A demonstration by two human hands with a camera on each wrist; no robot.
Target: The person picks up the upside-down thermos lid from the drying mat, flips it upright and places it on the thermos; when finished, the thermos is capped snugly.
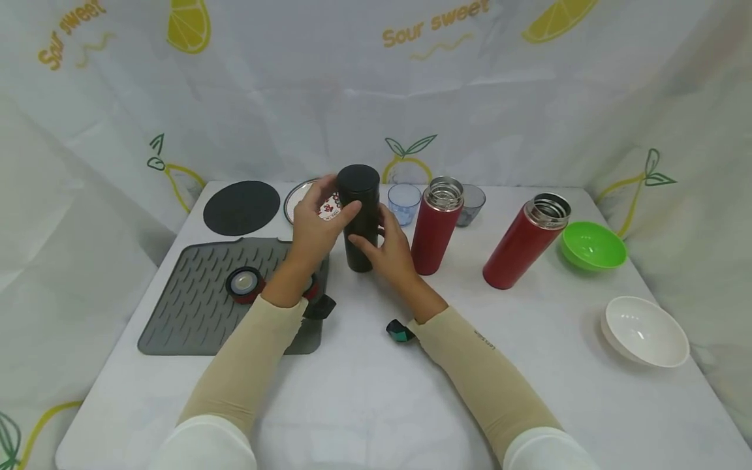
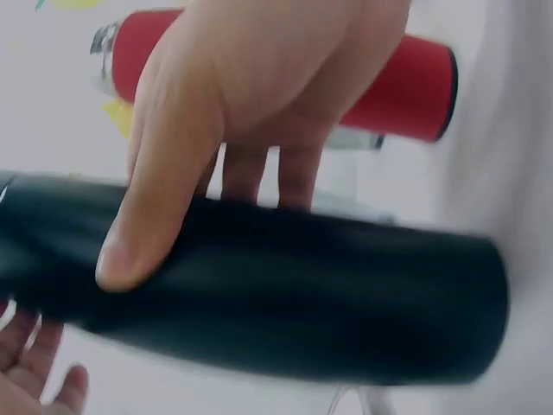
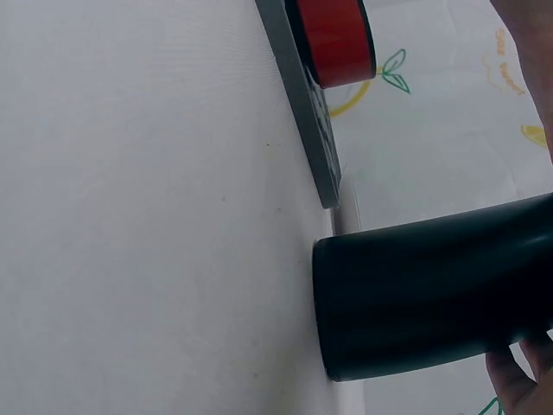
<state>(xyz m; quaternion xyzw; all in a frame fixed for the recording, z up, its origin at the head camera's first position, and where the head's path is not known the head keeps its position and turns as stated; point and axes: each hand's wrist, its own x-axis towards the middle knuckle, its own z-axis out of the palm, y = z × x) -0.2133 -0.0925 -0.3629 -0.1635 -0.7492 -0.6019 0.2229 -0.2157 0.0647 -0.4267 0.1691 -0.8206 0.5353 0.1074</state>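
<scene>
A black thermos bottle [image 1: 360, 225] with a black top stands nearly upright between both hands. My left hand [image 1: 317, 225] grips its upper part, thumb toward me. Lower down, my right hand [image 1: 388, 251] holds it with the thumb along the front; the left wrist view shows this thumb on the bottle [image 2: 328, 294]. In the right wrist view the bottle's base [image 3: 380, 303] is at the white tabletop. Two red thermos bottles, one nearer [image 1: 435, 232] and one farther right [image 1: 523, 245], stand with their steel mouths uncovered.
On the grey ridged mat [image 1: 182, 300] sit red-and-black lids [image 1: 244, 284], one partly behind my left wrist. A black round mat [image 1: 242, 207], a round plate, a blue glass [image 1: 404, 199] and a grey glass [image 1: 472, 202] line the back. Green [image 1: 593, 245] and white bowls [image 1: 645, 331] stand right.
</scene>
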